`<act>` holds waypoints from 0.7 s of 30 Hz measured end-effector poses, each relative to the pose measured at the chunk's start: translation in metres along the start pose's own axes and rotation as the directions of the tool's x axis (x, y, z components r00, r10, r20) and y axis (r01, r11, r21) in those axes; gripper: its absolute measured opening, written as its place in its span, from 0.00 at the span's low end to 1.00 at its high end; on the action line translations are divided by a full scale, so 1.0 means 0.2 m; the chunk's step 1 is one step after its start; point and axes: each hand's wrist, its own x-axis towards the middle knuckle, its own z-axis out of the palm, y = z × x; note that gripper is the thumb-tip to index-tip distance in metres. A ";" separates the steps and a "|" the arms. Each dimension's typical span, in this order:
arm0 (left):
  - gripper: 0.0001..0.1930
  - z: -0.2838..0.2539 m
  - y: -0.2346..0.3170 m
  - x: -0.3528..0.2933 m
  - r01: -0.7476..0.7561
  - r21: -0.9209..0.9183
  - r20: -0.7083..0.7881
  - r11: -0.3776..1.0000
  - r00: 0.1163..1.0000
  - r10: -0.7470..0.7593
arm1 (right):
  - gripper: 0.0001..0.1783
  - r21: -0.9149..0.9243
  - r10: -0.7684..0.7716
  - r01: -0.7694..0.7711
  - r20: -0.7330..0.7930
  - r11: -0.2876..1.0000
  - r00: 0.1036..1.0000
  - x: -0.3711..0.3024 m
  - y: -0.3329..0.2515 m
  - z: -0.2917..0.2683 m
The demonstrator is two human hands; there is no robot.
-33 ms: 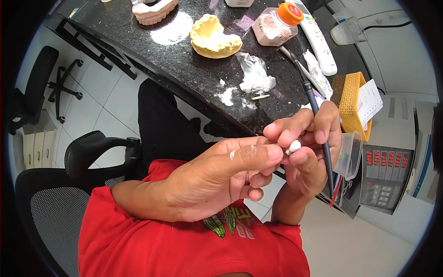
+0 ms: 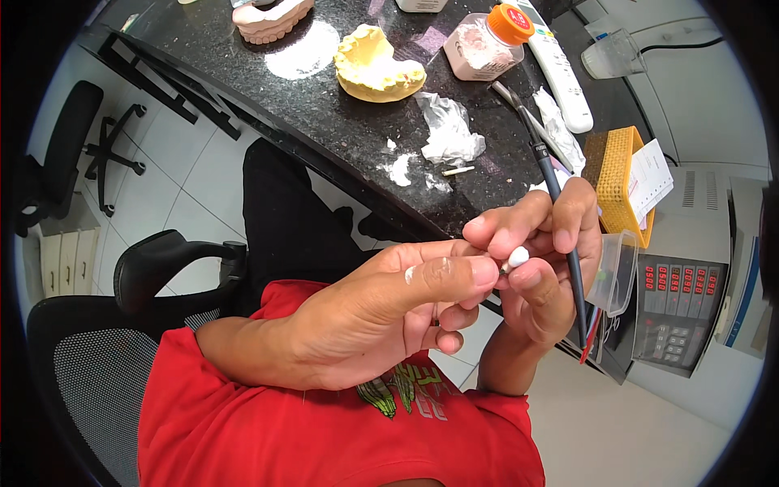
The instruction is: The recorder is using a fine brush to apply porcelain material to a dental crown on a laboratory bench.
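Note:
In front of my chest my two hands meet at the fingertips around a small white tooth-shaped crown [image 2: 518,257]. A dark metallic bit shows at its lower left side. The closed thumb and fingers of my left hand [image 2: 389,304] pinch it from the left; white residue marks that thumb. My right hand [image 2: 545,304] is closed too, its thumb tip against the crown. A slim black-handled tool [image 2: 573,280] lies across the right palm, passing under the fingers; its far end points up toward the bench. What lies behind the left thumb is hidden.
On the black speckled bench [image 2: 324,138] are a yellow dental cast [image 2: 377,85], a pinkish cast [image 2: 272,24], crumpled clear plastic [image 2: 450,134], white powder [image 2: 398,170] and an orange-capped jar [image 2: 487,49]. At right stand a yellow basket [image 2: 617,183] and a machine with red displays [image 2: 677,300].

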 end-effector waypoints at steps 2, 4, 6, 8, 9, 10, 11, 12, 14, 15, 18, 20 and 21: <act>0.12 0.00 0.00 0.00 0.003 0.011 0.006 1.000 1.000 -0.003 | 0.23 -0.007 0.002 -0.002 -0.003 1.000 1.000 0.00 0.00 0.00; 0.12 0.00 0.00 0.00 0.000 0.011 0.002 1.000 1.000 0.000 | 0.23 -0.015 0.003 -0.003 -0.005 1.000 1.000 0.00 0.00 0.00; 0.12 0.00 0.00 0.00 -0.003 0.012 -0.001 1.000 1.000 0.003 | 0.23 -0.034 -0.005 0.004 -0.003 0.999 1.000 0.00 0.00 0.01; 0.10 0.00 0.00 0.00 0.010 -0.009 -0.011 1.000 1.000 -0.011 | 0.23 -0.036 -0.002 0.002 0.021 0.999 1.000 0.00 0.00 -0.01; 0.10 0.00 0.00 0.00 0.010 -0.008 -0.010 1.000 1.000 -0.010 | 0.23 -0.037 0.002 0.000 0.045 0.999 0.999 0.00 0.01 -0.02; 0.10 0.01 0.00 0.00 0.006 -0.019 -0.017 1.000 1.000 -0.006 | 0.23 -0.037 0.002 0.000 0.046 0.999 0.999 0.00 0.00 -0.01; 0.10 0.01 0.00 0.00 0.001 -0.031 -0.023 1.000 1.000 -0.002 | 0.23 -0.182 0.009 -0.010 -0.005 0.983 1.000 0.00 -0.02 0.02; 0.10 0.01 0.00 0.00 0.001 -0.030 -0.024 1.000 1.000 -0.002 | 0.25 -0.323 0.009 -0.027 -0.056 0.946 0.998 0.00 -0.03 0.03; 0.08 0.00 0.01 0.00 -0.034 0.013 -0.035 0.999 0.999 0.034 | 0.31 -0.488 -0.140 0.077 -0.096 0.870 0.985 -0.01 -0.04 0.02; 0.08 0.01 0.01 0.00 -0.036 0.015 -0.035 0.999 0.999 0.036 | 0.33 -0.525 -0.213 0.126 -0.108 0.842 0.971 -0.03 -0.06 0.00; 0.08 0.03 0.01 0.00 -0.040 -0.017 -0.098 0.999 0.994 0.038 | 0.31 -0.675 -0.389 0.196 -0.147 0.712 0.909 -0.12 -0.12 -0.03; 0.08 0.03 0.00 0.01 -0.081 -0.075 -0.127 0.994 0.989 0.071 | 0.29 -0.773 -0.465 0.159 -0.192 0.614 0.864 -0.14 -0.13 0.01; 0.08 0.03 0.00 0.01 -0.079 -0.071 -0.131 0.994 0.989 0.069 | 0.25 -0.829 -0.517 0.101 -0.242 0.550 0.821 -0.16 -0.13 0.03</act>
